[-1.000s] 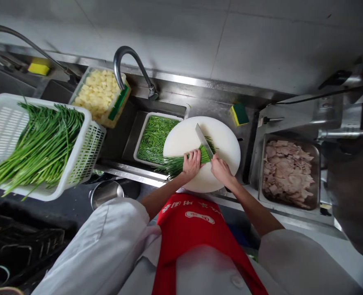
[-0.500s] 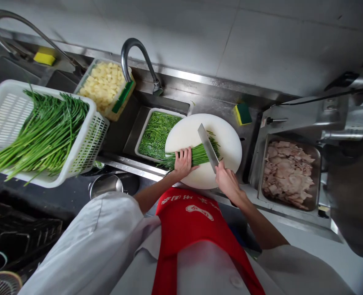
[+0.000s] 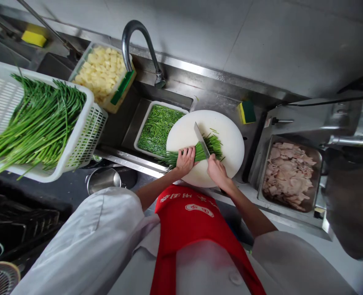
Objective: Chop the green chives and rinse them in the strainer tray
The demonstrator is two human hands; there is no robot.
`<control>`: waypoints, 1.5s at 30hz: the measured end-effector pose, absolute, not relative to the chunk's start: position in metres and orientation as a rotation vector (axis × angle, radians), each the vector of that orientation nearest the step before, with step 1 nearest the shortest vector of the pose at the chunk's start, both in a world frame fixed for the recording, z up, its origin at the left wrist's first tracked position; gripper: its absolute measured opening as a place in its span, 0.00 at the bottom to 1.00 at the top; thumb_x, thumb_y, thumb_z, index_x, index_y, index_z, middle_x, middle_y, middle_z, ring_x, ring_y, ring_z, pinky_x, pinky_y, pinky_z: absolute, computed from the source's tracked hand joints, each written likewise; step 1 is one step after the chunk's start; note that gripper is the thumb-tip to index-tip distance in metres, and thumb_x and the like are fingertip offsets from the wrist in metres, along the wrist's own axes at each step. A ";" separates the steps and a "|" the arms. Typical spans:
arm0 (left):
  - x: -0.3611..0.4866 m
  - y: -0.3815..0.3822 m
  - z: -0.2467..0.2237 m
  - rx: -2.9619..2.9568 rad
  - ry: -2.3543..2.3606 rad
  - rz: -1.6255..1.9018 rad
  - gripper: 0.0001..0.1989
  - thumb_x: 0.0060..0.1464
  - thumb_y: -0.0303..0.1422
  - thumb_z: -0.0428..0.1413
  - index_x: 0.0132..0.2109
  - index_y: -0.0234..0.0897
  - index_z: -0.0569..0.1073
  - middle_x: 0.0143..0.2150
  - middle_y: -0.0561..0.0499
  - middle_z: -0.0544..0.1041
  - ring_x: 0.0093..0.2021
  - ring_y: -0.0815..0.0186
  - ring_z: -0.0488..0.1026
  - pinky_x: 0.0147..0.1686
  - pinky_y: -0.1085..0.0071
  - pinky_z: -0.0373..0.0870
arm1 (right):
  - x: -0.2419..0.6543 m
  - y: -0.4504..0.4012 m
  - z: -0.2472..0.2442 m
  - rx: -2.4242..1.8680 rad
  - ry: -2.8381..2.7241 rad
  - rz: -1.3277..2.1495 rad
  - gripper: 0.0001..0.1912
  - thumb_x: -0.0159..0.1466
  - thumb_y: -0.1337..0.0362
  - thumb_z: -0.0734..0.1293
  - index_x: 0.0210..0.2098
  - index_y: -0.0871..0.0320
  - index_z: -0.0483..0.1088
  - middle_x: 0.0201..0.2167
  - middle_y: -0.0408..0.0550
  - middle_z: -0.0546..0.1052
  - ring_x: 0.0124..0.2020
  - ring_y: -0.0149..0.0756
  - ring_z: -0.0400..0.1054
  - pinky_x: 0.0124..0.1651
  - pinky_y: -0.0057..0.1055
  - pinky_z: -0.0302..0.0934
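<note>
The knife (image 3: 202,141), gripped in the right hand (image 3: 217,170), has neared the left hand (image 3: 186,160) pinning greens (image 3: 200,151); the tray (image 3: 147,152) holds cut ones, the basket (image 3: 92,127) uncut.

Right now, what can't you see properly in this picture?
All in the head view:
Handle of the knife: hidden inside the right grip.
Part of the green stalks: covered by the left grip.
Right side of the white tray: partly hidden by the cutting board.
Far-left part of the white basket: cut off by the picture's left edge.
Writing on the red apron: too small to read surely.
</note>
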State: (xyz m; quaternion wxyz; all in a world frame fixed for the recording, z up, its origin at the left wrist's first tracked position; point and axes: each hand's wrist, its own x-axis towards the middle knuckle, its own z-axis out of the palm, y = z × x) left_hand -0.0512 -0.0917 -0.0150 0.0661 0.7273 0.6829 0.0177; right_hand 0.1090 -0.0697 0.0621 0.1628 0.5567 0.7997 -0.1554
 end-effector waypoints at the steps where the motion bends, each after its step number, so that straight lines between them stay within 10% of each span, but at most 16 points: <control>1: -0.051 -0.091 -0.015 2.186 2.060 0.066 0.35 0.67 0.44 0.39 0.73 0.24 0.53 0.64 0.30 0.65 0.61 0.42 0.61 0.61 0.45 0.56 | 0.104 -0.064 0.058 1.593 2.297 -0.438 0.19 0.72 0.72 0.51 0.60 0.72 0.56 0.44 0.67 0.78 0.48 0.48 0.76 0.47 0.34 0.64; 12: -0.080 -0.119 -0.002 2.111 2.199 0.130 0.51 0.60 0.59 0.46 0.74 0.21 0.47 0.65 0.28 0.63 0.66 0.38 0.56 0.68 0.42 0.45 | 0.116 -0.088 0.091 1.655 2.283 -0.340 0.20 0.75 0.62 0.45 0.58 0.68 0.57 0.38 0.64 0.79 0.41 0.48 0.77 0.42 0.34 0.63; 22: -0.074 -0.127 -0.014 2.137 2.149 0.077 0.39 0.65 0.45 0.44 0.74 0.22 0.48 0.65 0.28 0.64 0.63 0.40 0.60 0.65 0.45 0.51 | 0.105 -0.116 0.075 1.520 2.249 -0.357 0.14 0.74 0.67 0.52 0.55 0.65 0.59 0.40 0.62 0.80 0.42 0.47 0.77 0.41 0.33 0.63; 36: -0.092 -0.139 -0.008 2.098 2.237 0.155 0.52 0.59 0.59 0.49 0.73 0.21 0.47 0.65 0.27 0.63 0.65 0.39 0.58 0.65 0.43 0.51 | 0.088 -0.095 0.076 1.612 2.296 -0.332 0.16 0.76 0.63 0.49 0.54 0.65 0.60 0.39 0.62 0.80 0.42 0.47 0.77 0.40 0.33 0.62; 45: -0.088 -0.146 -0.020 2.091 2.236 0.170 0.39 0.67 0.49 0.43 0.73 0.22 0.51 0.64 0.28 0.65 0.63 0.40 0.61 0.64 0.43 0.53 | 0.081 -0.130 0.075 1.476 2.273 -0.361 0.14 0.75 0.67 0.51 0.55 0.66 0.58 0.39 0.61 0.80 0.43 0.46 0.78 0.40 0.32 0.63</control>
